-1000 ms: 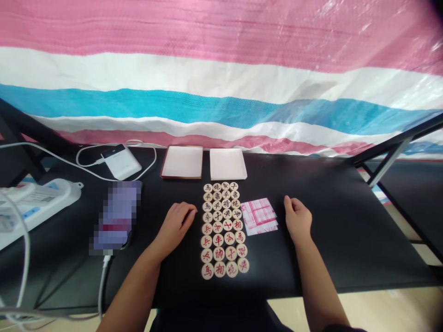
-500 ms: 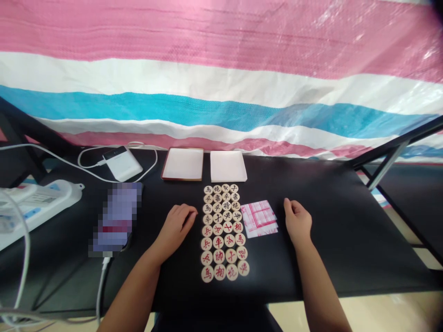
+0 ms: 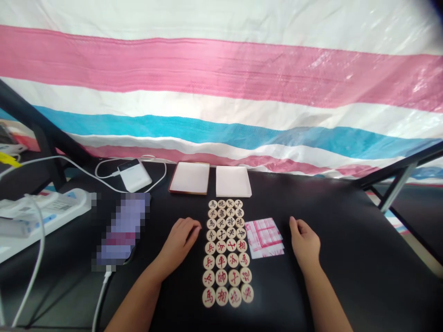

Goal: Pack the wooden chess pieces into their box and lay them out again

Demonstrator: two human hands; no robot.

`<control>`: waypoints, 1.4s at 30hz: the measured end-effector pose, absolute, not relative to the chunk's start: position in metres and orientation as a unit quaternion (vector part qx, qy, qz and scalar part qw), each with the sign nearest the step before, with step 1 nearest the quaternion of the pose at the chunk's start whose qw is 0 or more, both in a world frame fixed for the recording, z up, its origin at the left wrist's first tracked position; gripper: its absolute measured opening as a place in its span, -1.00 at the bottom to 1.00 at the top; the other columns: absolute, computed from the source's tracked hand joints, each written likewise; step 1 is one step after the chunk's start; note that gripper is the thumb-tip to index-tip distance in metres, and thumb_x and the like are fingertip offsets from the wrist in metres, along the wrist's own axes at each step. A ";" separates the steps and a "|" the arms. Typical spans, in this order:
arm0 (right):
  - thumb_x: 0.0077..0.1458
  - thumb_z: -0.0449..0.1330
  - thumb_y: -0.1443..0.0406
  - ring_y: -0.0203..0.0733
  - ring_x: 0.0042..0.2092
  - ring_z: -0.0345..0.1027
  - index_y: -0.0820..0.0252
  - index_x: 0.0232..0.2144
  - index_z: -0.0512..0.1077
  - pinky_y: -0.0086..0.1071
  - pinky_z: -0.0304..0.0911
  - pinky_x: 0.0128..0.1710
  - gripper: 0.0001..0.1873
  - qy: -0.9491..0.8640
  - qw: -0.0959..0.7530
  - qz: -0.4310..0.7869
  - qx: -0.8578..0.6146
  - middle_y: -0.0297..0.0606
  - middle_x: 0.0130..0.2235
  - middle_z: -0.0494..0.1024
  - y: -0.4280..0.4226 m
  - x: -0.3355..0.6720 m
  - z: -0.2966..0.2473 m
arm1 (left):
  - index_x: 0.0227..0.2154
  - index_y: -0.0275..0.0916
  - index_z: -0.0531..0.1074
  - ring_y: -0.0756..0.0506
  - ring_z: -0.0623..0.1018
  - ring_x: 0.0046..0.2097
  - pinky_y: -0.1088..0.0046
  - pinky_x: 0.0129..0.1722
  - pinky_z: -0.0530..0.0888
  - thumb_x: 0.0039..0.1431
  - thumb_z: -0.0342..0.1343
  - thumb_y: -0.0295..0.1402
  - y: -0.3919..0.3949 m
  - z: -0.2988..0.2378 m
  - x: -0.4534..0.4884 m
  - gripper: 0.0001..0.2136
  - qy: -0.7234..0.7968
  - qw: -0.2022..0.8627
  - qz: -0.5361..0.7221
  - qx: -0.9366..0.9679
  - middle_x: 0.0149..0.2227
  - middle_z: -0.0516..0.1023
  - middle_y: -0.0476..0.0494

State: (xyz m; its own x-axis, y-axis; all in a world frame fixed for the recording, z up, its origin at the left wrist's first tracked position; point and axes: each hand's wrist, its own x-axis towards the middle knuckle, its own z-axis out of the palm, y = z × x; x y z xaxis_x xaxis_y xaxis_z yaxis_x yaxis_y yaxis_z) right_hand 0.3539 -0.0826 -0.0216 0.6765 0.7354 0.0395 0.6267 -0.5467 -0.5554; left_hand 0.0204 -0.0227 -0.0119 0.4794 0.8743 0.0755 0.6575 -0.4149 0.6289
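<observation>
We are resting left hand and right hand, loosely curled closed, flanking character discs and printed paper, seemingly between steps, any pickup calling for uncurling.

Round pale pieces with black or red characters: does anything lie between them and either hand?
Left hand: nothing visible, just black tabletop. Right hand: yes, a white sheet with pinkish-red lines lies between it and the round pale pieces, close beside their right edge.

Red-marked and black-marked cream discs, pink-lined white sheet
</observation>
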 end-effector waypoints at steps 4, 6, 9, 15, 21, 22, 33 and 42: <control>0.07 -0.07 0.04 -0.37 -0.60 0.07 0.18 -0.70 0.15 -0.50 -0.04 -0.57 -0.55 -0.392 0.276 0.098 -0.872 -0.44 -0.70 0.12 -0.082 0.353 -0.021 | -0.33 -0.19 0.31 -0.09 0.37 -0.26 0.35 -0.20 0.31 0.23 -0.16 -0.34 -0.024 -0.011 0.020 -0.84 0.470 0.272 0.201 0.815 -0.33 0.42 -0.07; 0.07 -0.07 0.04 -0.37 -0.60 0.07 0.18 -0.70 0.16 -0.50 -0.04 -0.57 -0.55 -0.395 0.278 0.093 -0.870 -0.44 -0.70 0.13 -0.082 0.353 -0.021 | -0.34 -0.20 0.31 -0.09 0.37 -0.26 0.34 -0.20 0.31 0.23 -0.16 -0.34 -0.024 -0.010 0.020 -0.84 0.473 0.273 0.201 0.813 -0.33 0.42 -0.07; 0.06 -0.07 0.04 -0.37 -0.60 0.07 0.18 -0.70 0.18 -0.50 -0.05 -0.58 -0.56 -0.397 0.275 0.093 -0.871 -0.44 -0.70 0.14 -0.082 0.353 -0.021 | -0.34 -0.20 0.31 -0.09 0.37 -0.26 0.34 -0.21 0.32 0.23 -0.16 -0.33 -0.024 -0.010 0.021 -0.84 0.472 0.272 0.201 0.814 -0.32 0.43 -0.08; 0.07 -0.07 0.04 -0.36 -0.59 0.09 0.17 -0.68 0.20 -0.49 -0.03 -0.56 -0.57 -0.391 0.265 0.098 -0.876 -0.44 -0.69 0.18 -0.081 0.353 -0.020 | -0.34 -0.20 0.32 -0.09 0.38 -0.26 0.34 -0.21 0.32 0.22 -0.15 -0.32 -0.022 -0.011 0.021 -0.84 0.472 0.268 0.200 0.816 -0.33 0.43 -0.08; 0.07 -0.06 0.05 -0.36 -0.59 0.09 0.18 -0.68 0.19 -0.49 -0.04 -0.56 -0.57 -0.388 0.266 0.098 -0.877 -0.44 -0.70 0.16 -0.081 0.353 -0.020 | -0.34 -0.19 0.32 -0.09 0.38 -0.27 0.34 -0.21 0.33 0.22 -0.15 -0.33 -0.022 -0.010 0.021 -0.84 0.474 0.265 0.194 0.817 -0.32 0.44 -0.08; 0.07 -0.06 0.04 -0.36 -0.60 0.08 0.18 -0.69 0.19 -0.49 -0.04 -0.57 -0.57 -0.386 0.266 0.098 -0.878 -0.44 -0.70 0.15 -0.081 0.354 -0.020 | -0.34 -0.19 0.32 -0.09 0.38 -0.26 0.34 -0.21 0.33 0.22 -0.16 -0.33 -0.022 -0.009 0.022 -0.84 0.474 0.266 0.191 0.817 -0.32 0.44 -0.08; 0.07 -0.04 0.05 -0.38 -0.59 0.05 0.18 -0.68 0.17 -0.49 -0.04 -0.55 -0.57 -0.382 0.278 0.104 -0.875 -0.46 -0.70 0.11 -0.082 0.354 -0.023 | -0.32 -0.20 0.31 -0.09 0.37 -0.25 0.32 -0.19 0.31 0.23 -0.16 -0.32 -0.020 -0.012 0.021 -0.84 0.476 0.271 0.172 0.819 -0.31 0.43 -0.09; 0.07 -0.04 0.04 -0.39 -0.59 0.03 0.19 -0.68 0.19 -0.48 -0.04 -0.55 -0.57 -0.371 0.276 0.114 -0.880 -0.46 -0.69 0.11 -0.082 0.351 -0.018 | -0.33 -0.20 0.31 -0.10 0.37 -0.26 0.34 -0.20 0.31 0.21 -0.13 -0.33 -0.019 -0.011 0.021 -0.86 0.480 0.275 0.167 0.816 -0.31 0.43 -0.08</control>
State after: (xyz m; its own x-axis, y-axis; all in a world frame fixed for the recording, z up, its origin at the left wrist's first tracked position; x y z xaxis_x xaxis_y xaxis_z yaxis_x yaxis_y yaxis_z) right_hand 0.3511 -0.0816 -0.0182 0.6990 0.7151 0.0036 0.5893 -0.5732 -0.5693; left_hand 0.0214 -0.0194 -0.0113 0.4832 0.8755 0.0084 0.6919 -0.3877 0.6091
